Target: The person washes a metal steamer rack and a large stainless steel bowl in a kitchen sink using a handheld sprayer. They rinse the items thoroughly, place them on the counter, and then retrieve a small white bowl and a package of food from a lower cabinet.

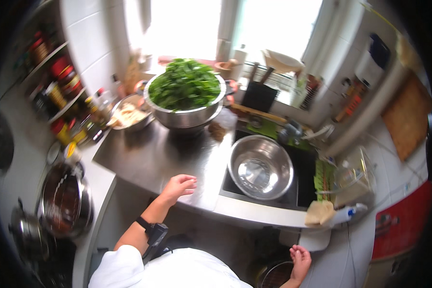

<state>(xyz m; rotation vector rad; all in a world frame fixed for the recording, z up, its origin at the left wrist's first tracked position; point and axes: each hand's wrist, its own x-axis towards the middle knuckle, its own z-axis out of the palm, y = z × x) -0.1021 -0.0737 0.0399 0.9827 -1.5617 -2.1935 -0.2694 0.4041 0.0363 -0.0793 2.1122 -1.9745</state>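
Note:
My left hand is held over the front edge of the stainless steel counter, its fingers loosely apart and nothing in them. Low on the right, my right hand hangs empty beside a round metal vessel, its fingers loosely curled. A steel bowl heaped with leafy greens stands at the back of the counter. To its left is a smaller metal bowl with pale food pieces. A shiny, apparently empty steel basin rests over the dark sink, tilted slightly.
Shelves with jars and bottles line the left. Below them stand a large glass-lidded pot and a smaller pot. A folded tan cloth and a spray bottle lie at the sink's right front corner. A faucet is behind the basin.

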